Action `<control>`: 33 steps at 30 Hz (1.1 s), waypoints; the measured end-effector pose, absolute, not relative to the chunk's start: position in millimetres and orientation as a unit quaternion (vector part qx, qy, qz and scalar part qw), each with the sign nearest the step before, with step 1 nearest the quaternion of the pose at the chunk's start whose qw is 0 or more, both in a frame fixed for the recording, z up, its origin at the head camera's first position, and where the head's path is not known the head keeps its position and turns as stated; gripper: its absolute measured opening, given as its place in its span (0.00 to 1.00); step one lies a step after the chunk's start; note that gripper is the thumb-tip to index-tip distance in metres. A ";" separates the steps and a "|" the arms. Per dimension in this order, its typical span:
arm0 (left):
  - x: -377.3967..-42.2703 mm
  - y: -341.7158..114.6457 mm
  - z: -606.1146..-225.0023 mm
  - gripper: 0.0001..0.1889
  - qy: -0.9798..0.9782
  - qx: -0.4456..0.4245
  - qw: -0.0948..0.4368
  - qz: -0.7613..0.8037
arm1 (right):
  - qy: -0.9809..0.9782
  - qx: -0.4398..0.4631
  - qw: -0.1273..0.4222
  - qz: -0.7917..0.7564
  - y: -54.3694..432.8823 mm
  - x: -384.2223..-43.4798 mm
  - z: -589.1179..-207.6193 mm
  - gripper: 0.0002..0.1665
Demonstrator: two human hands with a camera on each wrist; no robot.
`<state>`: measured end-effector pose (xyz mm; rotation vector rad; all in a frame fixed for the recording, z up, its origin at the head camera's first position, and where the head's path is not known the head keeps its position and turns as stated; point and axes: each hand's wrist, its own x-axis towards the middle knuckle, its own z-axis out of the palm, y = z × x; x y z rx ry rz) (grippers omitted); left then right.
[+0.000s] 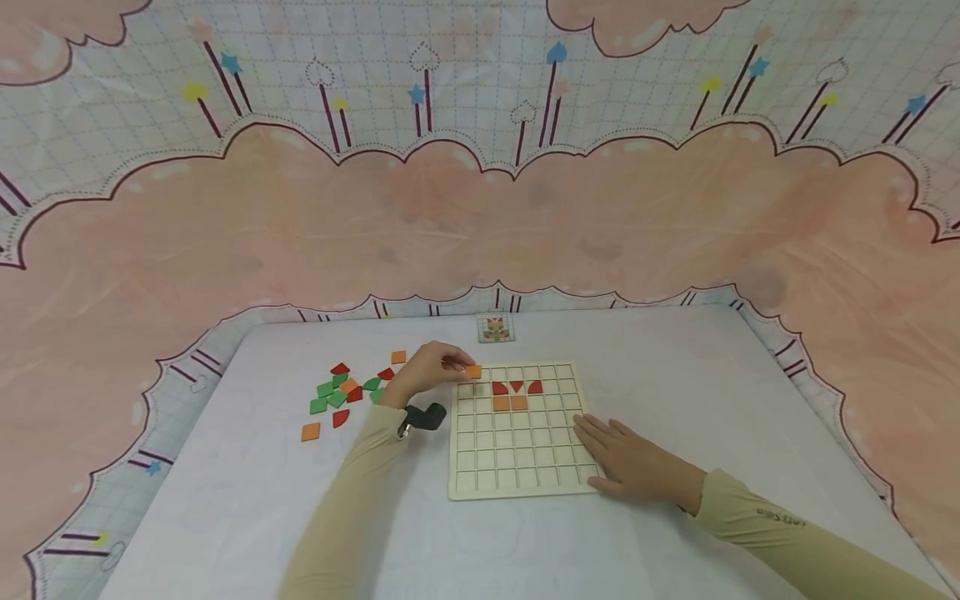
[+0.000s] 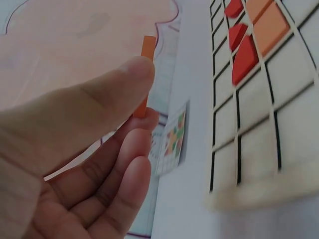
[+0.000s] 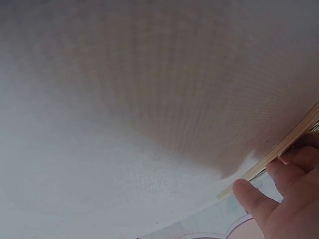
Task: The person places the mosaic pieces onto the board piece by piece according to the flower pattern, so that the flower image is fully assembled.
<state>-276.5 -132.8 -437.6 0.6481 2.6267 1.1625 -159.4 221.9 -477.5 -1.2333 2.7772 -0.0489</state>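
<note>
My left hand (image 1: 431, 367) pinches an orange square tile (image 1: 473, 372) between thumb and fingers, over the top left corner of a pale grid board (image 1: 517, 458). In the left wrist view that tile (image 2: 148, 46) is edge-on. Near the board's top sit a red triangle (image 1: 517, 386) between two red rounded pieces, the left one (image 1: 498, 388) and the right one (image 1: 535, 387). Two orange squares (image 1: 510, 403) lie side by side below them. My right hand (image 1: 641, 467) rests at the board's right edge, fingers extended; the right wrist view shows fingertips along that edge (image 3: 269, 159).
Left of the board lie scattered loose tiles: green pieces (image 1: 325, 389), red pieces (image 1: 341, 417) and orange squares (image 1: 311, 432). A small card (image 1: 496, 327) with a coloured pattern lies behind the board. Patterned cloth (image 1: 480, 225) rises behind the white table (image 1: 637, 350).
</note>
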 end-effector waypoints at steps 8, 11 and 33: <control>-279.1 -97.9 -445.7 0.11 0.877 0.258 0.104 0.391 | 0.911 -0.410 0.045 -0.010 223.3 -160.3 -478.2 0.43; -276.4 -83.9 -445.9 0.10 0.878 0.262 0.110 0.386 | 0.911 -0.409 0.049 -0.009 222.6 -160.3 -477.1 0.43; -264.6 -33.5 -465.2 0.10 0.886 0.262 0.124 0.363 | 0.908 -0.417 0.028 -0.017 223.3 -159.2 -477.4 0.42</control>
